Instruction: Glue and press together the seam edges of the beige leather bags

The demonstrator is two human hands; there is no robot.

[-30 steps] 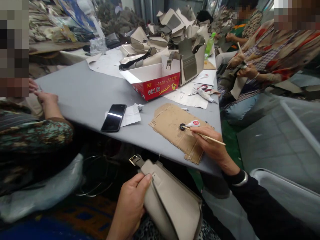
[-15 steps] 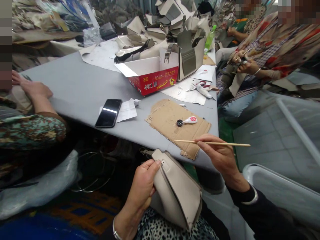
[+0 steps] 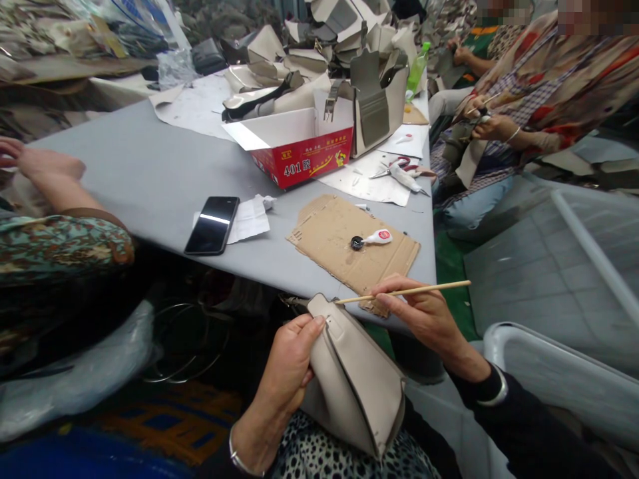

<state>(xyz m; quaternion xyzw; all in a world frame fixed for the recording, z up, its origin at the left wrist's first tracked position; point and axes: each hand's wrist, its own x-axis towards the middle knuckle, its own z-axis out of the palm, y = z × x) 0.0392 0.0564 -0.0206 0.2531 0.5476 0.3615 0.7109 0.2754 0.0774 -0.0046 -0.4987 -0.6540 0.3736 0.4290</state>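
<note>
Head view: what has just changed at your table?

A second ago the tip of your wooden stick was down at the small black cap on the cardboard sheet; now it is at the upper end of the beige handbag. The work appears to have passed from cardboard to bag, though whether the tip touches cannot be told.

And your hands?

Your left hand pinches the bag's upper edge, thumb on top; your right hand grips the stick near its middle, fingers closed around it.

Where is the bag, and which way does it point?

Just off the table's near edge, above spotted cloth. Its long axis slants from upper left to lower right, the narrow end aimed up toward the table, the wider end down toward you. Your stick runs nearly level, tip to the left, far end slightly raised and jutting rightward beyond your fingers.
</note>
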